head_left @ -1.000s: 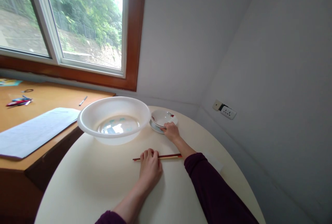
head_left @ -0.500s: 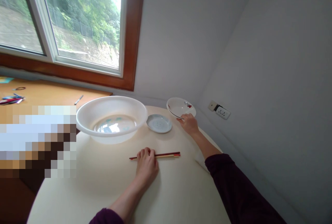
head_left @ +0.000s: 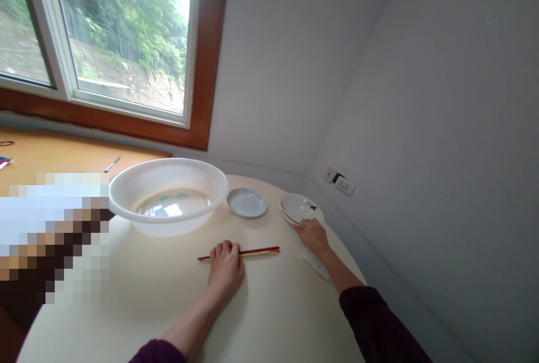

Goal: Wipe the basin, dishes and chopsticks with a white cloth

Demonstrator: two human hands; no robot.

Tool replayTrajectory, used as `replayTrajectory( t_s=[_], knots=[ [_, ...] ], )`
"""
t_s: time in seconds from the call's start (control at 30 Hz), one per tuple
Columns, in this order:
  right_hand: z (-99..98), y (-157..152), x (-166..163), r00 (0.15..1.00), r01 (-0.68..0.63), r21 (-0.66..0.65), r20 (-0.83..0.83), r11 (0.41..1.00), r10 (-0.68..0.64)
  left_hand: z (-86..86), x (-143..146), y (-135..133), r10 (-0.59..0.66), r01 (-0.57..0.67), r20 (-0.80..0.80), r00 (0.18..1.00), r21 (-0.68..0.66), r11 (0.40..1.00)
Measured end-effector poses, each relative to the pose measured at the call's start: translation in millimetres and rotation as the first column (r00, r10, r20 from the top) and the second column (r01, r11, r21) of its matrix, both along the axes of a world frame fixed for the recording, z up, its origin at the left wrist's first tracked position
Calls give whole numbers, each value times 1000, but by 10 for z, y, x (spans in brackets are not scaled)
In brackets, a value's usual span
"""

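My left hand [head_left: 226, 267] rests on the table with its fingers curled over a pair of chopsticks [head_left: 261, 252], one dark and one pale with red ends. The chopsticks lie crosswise and stick out on both sides of the hand. At the table's right side, my right hand [head_left: 314, 235] grips the near rim of a white bowl [head_left: 297, 206] with a dark rim line and red decoration. The bowl is tilted a little or level; I cannot tell which. To its left sits a shallow pale plate [head_left: 247, 203].
A large translucent plastic basin [head_left: 168, 221] stands at the table's back left. Something white and flat, perhaps a tissue [head_left: 315, 263], lies under my right wrist. A pen [head_left: 112, 164] is on the wooden desk [head_left: 63, 150] behind. A wall with a socket [head_left: 345, 185] borders the right.
My right hand has brought the bowl down and nearer, to the right of the plate. My left hand stays on the chopsticks. The view has turned slightly to the right.
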State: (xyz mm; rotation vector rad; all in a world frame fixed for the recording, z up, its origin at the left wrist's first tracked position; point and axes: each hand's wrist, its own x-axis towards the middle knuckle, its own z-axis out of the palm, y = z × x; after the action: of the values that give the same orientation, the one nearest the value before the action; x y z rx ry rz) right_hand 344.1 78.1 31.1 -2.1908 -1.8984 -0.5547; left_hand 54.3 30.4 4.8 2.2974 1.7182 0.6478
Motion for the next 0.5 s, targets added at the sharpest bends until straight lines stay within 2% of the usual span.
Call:
replayTrajectory(
  t_s=[0.5],
  knots=[
    [-114, -6, -22, 995, 7, -15, -102, 1000, -8, 47, -7, -20, 12, -12, 5, 1000, -21, 1000]
  ],
)
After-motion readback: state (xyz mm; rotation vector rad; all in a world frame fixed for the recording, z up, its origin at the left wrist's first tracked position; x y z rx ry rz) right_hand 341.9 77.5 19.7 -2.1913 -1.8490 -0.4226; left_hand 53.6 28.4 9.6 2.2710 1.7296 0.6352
